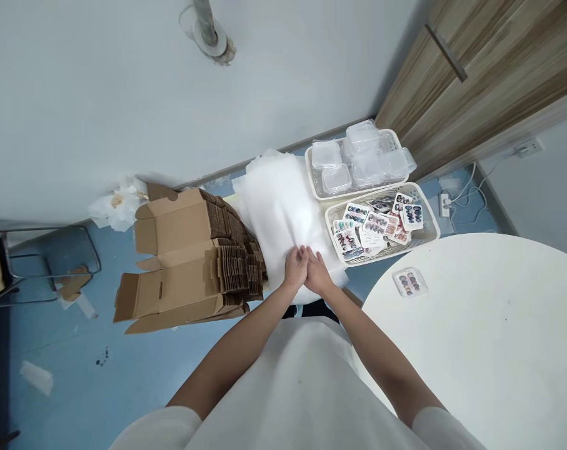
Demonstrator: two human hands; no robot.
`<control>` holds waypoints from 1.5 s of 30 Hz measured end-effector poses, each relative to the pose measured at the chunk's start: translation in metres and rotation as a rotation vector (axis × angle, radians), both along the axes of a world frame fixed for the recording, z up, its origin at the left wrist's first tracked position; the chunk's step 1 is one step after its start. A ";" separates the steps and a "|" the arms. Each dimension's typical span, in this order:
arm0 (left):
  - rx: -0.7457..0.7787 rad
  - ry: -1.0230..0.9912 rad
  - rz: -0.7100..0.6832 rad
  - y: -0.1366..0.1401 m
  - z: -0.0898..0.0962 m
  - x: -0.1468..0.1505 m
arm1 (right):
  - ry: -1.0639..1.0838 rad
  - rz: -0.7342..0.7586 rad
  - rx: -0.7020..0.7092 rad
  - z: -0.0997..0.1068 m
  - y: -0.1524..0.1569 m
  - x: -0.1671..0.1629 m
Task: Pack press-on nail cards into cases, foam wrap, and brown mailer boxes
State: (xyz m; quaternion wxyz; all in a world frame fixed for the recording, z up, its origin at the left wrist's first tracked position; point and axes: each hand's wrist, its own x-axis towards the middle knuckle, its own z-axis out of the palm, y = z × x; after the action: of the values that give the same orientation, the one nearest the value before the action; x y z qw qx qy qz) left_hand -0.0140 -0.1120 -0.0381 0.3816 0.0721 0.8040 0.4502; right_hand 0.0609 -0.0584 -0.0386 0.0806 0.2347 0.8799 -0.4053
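Observation:
My left hand [296,267] and my right hand [317,272] meet at the near part of a stack of thin white foam sheets [283,200]. The fingers of both are drawn together at the tips, closed on the top sheet, where a crease runs away from them. What lies beneath the fingertips is hidden. To the left of the hands are flattened brown cardboard boxes [184,250], stacked against the foam. On the right, a cream basket [331,215] holds several cards of press-on nails [376,224].
Behind that basket, another basket [314,181] carries clear plastic boxes [367,159]. A white round table [489,325] stands at right with one clear nail box [409,282] on it. Farther out are a wooden cabinet [499,75], a power strip [445,205] and a metal-framed chair [53,275].

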 end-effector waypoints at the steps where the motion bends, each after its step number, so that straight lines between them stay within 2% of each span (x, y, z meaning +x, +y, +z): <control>1: 0.000 -0.018 0.048 0.002 -0.001 -0.002 | 0.007 0.021 -0.001 0.000 -0.001 0.000; 5: -0.070 -0.077 0.258 0.008 -0.005 -0.011 | 0.066 0.097 -0.027 -0.001 0.002 0.002; 9: -0.180 -0.045 0.343 0.007 -0.012 -0.016 | 0.118 0.107 -0.064 -0.003 0.011 0.005; 11: -0.205 -0.026 0.352 0.004 -0.015 -0.017 | 0.137 -0.024 -0.019 -0.002 0.016 0.004; 14: -0.217 -0.028 0.348 -0.002 -0.018 -0.018 | 0.138 -0.302 0.064 -0.001 0.024 0.000; 16: -0.213 -0.038 0.341 -0.005 -0.020 -0.019 | 0.134 -0.388 0.051 0.001 0.028 -0.005; 23: -0.180 -0.060 0.318 -0.007 -0.017 -0.017 | 0.190 -0.393 -0.050 0.005 0.032 -0.015; 28: -0.116 -0.043 0.263 -0.011 -0.003 -0.007 | 0.131 -0.298 0.019 0.014 0.038 -0.020; 33: -0.091 -0.040 0.163 -0.023 0.013 -0.003 | 0.041 -0.192 0.145 0.034 0.039 -0.021; 37: -0.029 -0.045 0.077 -0.032 0.023 -0.004 | 0.036 -0.171 0.230 0.063 0.026 -0.013; 41: 0.040 -0.043 -0.021 -0.047 0.030 -0.002 | 0.090 -0.233 0.293 0.096 0.004 0.003; 45: 0.080 -0.004 -0.180 -0.068 0.029 -0.001 | 0.216 -0.385 0.297 0.123 -0.023 0.027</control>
State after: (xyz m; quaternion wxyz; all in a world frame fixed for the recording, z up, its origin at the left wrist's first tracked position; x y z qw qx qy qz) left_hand -0.0150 -0.1803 -0.0093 0.4189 0.1586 0.7751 0.4457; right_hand 0.0875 -0.0810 0.0843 -0.1277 0.3625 0.8722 -0.3025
